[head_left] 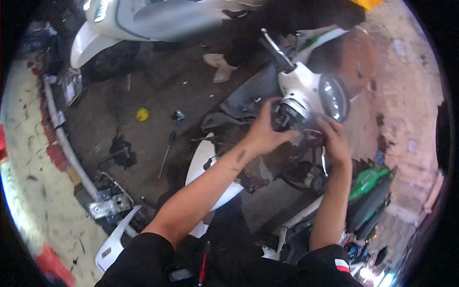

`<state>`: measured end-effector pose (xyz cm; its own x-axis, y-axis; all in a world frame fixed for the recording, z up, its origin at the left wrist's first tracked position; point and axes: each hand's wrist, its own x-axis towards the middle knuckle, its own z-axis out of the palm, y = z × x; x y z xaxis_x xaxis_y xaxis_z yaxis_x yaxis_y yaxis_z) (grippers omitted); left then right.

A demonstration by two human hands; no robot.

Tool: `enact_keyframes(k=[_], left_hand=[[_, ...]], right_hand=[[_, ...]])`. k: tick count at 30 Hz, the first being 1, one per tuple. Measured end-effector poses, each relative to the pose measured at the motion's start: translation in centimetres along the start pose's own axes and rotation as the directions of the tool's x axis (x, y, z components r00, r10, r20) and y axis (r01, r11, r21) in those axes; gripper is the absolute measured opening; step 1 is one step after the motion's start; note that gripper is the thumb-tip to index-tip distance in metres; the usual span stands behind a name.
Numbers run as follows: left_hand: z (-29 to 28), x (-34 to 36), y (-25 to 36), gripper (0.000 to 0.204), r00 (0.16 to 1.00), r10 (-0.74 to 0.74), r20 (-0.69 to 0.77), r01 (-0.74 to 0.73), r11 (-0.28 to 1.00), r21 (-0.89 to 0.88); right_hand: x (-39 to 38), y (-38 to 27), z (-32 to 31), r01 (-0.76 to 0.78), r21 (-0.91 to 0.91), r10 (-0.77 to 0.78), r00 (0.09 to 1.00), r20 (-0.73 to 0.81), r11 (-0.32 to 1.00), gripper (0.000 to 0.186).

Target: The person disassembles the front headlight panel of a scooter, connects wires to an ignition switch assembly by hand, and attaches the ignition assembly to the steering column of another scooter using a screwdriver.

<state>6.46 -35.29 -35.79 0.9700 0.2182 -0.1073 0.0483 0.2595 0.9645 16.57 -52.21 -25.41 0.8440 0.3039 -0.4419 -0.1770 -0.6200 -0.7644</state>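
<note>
A white scooter headlight housing with a round headlight is in front of me. A black handlebar grip with a silver lever sticks out from its far side. My left hand curves its fingers and thumb round a dark part at the near end of the housing. On the other side, below the headlight, my right hand has bent fingers. Its fingertips are partly hidden and blurred among dark parts and wires, so what they grip cannot be made out.
A screwdriver, a yellow round piece and a small metal part lie on the dark floor. A curved white panel is under my left forearm. Another white scooter and a person's shoe are beyond. A green panel lies right.
</note>
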Motion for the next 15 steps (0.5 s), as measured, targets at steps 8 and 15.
enact_keyframes(k=[8,15], left_hand=[[-11.4,-8.8,-4.3,0.065,0.949,-0.039,-0.314,0.015,0.997,-0.079],[-32.5,-26.7,-44.0,0.061,0.406,-0.654,-0.638,0.911,0.238,0.336]], right_hand=[[-2.1,-0.9,5.1,-0.038,0.027,0.044,0.952,-0.304,0.999,0.055],[-0.2,5.7,-6.2,0.193,-0.615,-0.182,0.980,0.081,0.765,0.047]])
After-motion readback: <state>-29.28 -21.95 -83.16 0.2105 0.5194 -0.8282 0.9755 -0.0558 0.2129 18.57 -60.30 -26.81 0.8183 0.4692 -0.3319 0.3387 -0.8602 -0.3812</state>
